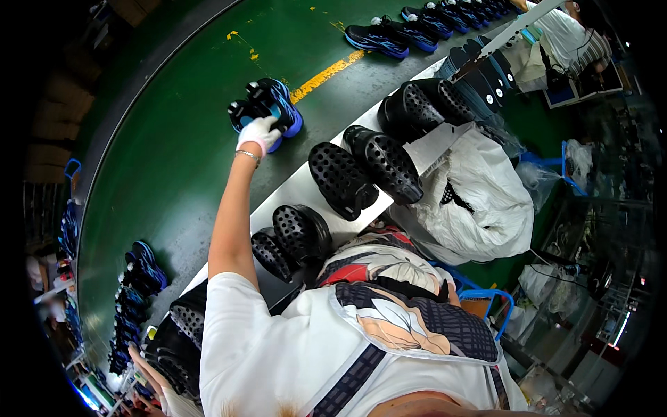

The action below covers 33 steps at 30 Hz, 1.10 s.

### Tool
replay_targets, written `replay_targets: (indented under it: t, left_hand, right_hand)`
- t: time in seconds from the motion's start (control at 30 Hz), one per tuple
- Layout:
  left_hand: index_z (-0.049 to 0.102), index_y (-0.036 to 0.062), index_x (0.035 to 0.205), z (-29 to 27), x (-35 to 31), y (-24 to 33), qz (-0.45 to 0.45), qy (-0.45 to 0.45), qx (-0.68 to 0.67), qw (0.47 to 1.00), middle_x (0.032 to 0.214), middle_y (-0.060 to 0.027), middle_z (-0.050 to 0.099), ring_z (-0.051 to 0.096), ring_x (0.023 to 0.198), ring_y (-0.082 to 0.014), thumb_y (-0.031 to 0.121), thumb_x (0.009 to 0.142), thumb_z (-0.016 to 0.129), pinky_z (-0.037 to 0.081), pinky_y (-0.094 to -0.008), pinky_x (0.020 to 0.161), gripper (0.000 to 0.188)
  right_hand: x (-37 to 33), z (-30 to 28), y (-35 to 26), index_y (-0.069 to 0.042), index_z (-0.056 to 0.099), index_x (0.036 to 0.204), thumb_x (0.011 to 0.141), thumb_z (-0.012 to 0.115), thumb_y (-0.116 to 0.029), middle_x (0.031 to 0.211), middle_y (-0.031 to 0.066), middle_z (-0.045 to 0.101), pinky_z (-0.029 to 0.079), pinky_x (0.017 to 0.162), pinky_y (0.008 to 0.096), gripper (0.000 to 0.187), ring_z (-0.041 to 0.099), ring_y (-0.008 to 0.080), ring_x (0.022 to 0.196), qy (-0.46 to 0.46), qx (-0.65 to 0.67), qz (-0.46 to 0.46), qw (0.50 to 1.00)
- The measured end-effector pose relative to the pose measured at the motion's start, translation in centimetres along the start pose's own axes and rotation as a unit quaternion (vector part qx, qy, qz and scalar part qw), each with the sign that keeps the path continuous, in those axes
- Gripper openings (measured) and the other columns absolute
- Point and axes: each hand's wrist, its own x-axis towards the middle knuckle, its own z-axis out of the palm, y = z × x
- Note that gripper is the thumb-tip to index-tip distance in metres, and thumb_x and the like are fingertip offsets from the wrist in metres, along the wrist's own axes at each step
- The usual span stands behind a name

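My left hand [260, 133], in a white glove, reaches out over the green surface and holds a pair of black-and-blue sneakers [292, 115]. Its fingers curl over the near side of the pair, by the shoe openings; the fingertips are partly hidden. A bracelet circles that wrist. My right hand is out of sight; only a sliver of skin shows beside my patterned apron [403, 323]. Between my body and the green surface, black clog-shaped pieces with round holes [340, 177] stand in pairs along a white ledge [295, 187].
More sneakers line up at the far right [379, 40] and the near left [142, 271]. A white sack [483, 201] lies right of the ledge, near dark insoles [479, 76]. A blue-framed stool [497, 306] is beside me. Another person [563, 35] works at the upper right.
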Motion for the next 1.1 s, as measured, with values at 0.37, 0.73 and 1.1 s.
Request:
replay_targets:
  t: [0.37,0.73,1.1]
  left_hand:
    - [0.060,0.0089,0.118,-4.5,-14.8,1.3,-0.026,0.118,-0.061,0.991,0.104,-0.0166,0.061,0.059,0.096,-0.0331,0.027,0.088,0.060,0.047,-0.0368,0.086,0.035]
    - [0.063,0.0074,0.112,2.3,-34.5,9.4,-0.143,0.141,-0.127,0.971,0.106,-0.0128,0.059,0.060,0.082,-0.0241,0.022,0.077,0.072,0.049,-0.0328,0.078,0.039]
    - [0.054,0.0087,0.118,3.2,-32.4,12.2,-0.182,0.023,0.033,0.982,0.106,-0.0146,0.054,0.055,0.102,-0.0336,0.018,0.075,0.070,0.048,-0.0414,0.084,0.047]
  right_hand:
    - [-0.8,-12.2,-12.8,-0.011,0.065,0.110,0.088,0.054,-0.036,0.104,0.0174,0.067,0.048,0.084,0.0376,0.035,0.064,0.0322,0.098,0.010,-0.125,-0.092,0.988]
    - [1.8,-20.0,-23.6,-0.004,0.064,0.108,0.090,0.047,-0.025,0.094,0.0107,0.069,0.050,0.070,0.0321,0.032,0.069,0.0204,0.082,-0.036,-0.072,-0.213,0.974]
    - [-1.1,-22.4,-30.3,-0.010,0.064,0.111,0.090,0.046,-0.031,0.110,0.0166,0.065,0.046,0.090,0.0376,0.034,0.060,0.0339,0.104,-0.032,-0.192,-0.309,0.931]
